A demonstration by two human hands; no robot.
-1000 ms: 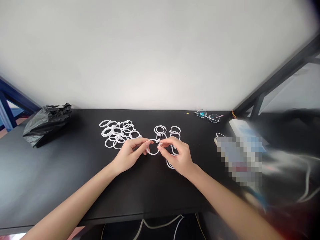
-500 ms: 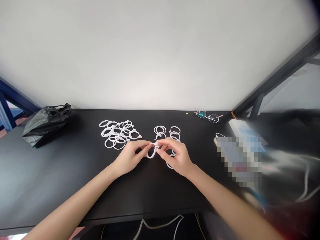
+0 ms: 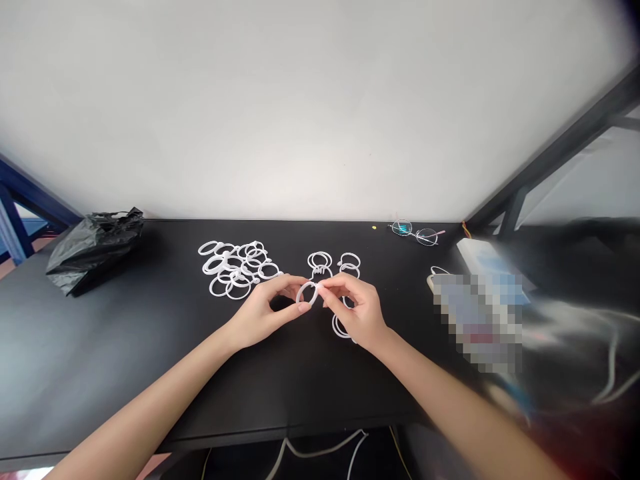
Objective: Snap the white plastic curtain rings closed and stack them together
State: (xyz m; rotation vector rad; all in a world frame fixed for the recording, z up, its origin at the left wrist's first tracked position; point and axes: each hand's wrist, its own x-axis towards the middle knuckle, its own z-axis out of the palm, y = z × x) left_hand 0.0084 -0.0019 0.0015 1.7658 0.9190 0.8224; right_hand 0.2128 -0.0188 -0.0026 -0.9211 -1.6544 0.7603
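Note:
Above the middle of the black table, both hands hold a white curtain ring (image 3: 315, 297), tilted up so its round opening shows. The thumb and fingers of my left hand (image 3: 259, 312) pinch the ring's left side. At its upper right, my right hand (image 3: 359, 308) grips near the small knob, which the fingertips partly cover. A heap of similar white rings (image 3: 226, 255) lies to the left. Just behind my hands are a few more rings (image 3: 320, 253) with small white prongs among them. Another row of rings (image 3: 350, 255) runs beside and partly under my right hand.
A crumpled black plastic bag (image 3: 95, 250) rests at the table's left. Eyeglasses (image 3: 427, 237) lie at the back right, near a tiny yellow bit (image 3: 374, 227). Farther right are a white box (image 3: 473, 252), a blurred-out phone-like object (image 3: 465, 313) and cables (image 3: 613, 353).
The ring has turned to face me more openly. My left thumb has shifted down and outward along its lower edge, while my right hand keeps its pinch near the knob.

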